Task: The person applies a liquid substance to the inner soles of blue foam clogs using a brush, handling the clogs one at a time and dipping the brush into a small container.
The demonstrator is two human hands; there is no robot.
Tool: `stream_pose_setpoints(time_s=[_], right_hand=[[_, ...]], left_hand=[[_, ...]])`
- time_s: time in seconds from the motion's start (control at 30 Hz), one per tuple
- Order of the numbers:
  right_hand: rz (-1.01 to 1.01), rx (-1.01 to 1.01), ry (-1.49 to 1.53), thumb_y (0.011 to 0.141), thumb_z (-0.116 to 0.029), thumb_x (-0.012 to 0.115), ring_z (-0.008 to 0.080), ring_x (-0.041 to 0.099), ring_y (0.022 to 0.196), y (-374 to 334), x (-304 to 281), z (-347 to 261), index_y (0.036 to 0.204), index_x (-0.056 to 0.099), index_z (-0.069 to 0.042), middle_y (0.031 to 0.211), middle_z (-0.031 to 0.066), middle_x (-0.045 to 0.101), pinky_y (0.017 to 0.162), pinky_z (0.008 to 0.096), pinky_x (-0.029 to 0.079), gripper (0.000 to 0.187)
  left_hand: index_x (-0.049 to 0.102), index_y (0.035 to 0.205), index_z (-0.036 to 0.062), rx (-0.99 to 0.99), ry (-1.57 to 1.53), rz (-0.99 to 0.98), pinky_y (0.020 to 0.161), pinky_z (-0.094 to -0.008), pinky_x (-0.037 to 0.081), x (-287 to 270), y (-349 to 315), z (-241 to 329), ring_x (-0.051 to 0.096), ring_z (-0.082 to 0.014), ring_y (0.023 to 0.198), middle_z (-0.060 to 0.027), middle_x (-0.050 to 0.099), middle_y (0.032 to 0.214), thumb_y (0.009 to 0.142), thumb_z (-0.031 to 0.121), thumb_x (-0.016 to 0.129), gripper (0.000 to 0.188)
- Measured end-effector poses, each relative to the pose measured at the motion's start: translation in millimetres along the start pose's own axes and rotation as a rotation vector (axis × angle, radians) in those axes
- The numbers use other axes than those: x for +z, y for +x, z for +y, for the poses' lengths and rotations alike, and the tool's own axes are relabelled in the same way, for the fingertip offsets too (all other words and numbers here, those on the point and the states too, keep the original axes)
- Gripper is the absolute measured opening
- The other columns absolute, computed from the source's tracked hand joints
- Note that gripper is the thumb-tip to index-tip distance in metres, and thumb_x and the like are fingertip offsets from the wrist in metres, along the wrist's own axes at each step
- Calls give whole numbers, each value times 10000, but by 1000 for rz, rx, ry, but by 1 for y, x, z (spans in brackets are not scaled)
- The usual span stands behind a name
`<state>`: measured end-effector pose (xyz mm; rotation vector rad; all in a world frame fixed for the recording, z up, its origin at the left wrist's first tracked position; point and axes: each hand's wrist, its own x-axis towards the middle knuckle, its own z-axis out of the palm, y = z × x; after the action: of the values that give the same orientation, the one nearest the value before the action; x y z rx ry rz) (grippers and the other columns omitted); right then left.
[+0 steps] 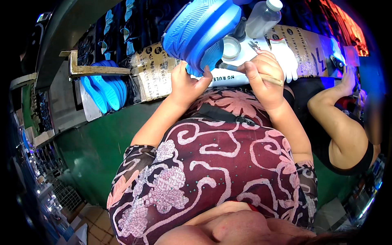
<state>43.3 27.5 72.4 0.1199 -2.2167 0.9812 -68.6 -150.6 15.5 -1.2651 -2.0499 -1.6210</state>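
My left hand is closed on the near edge of a blue shoe sole. More ridged blue soles are stacked right behind it, so I cannot tell whether it is separate from the stack. In my right hand is a brush with a pale wooden handle. Its dark tip points left and lies close to the sole; whether it touches is unclear. Just beyond the brush is a small round jar with whitish contents. A narrow tool shows above my right fingers.
Behind the jar stand a clear bottle with a white cap and a small dark bottle. A white glove lies on printed cardboard. At left, blue soles rest beside a metal bracket. A co-worker's arm is at right.
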Motion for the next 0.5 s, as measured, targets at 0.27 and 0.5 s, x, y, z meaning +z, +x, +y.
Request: stream_pose_setpoints(time_s=[0.27,0.5], right_hand=[[-34,15,-15,818,-145,618,236,478,548,-1,3,-6,630,628,-61,569,56,538,601,329,359,206],[18,44,11,837,-149,599,232,472,549,-3,-3,-1,635,633,-67,564,54,535,615,318,357,221]], left_hand=[[536,1069,11,80,32,-2,670,-315,507,1,5,2,651,-259,756,-125,641,880,676,43,702,428],[514,1125,12,109,51,-42,678,-327,510,3,5,-1,647,-271,793,-132,635,932,662,88,752,526]])
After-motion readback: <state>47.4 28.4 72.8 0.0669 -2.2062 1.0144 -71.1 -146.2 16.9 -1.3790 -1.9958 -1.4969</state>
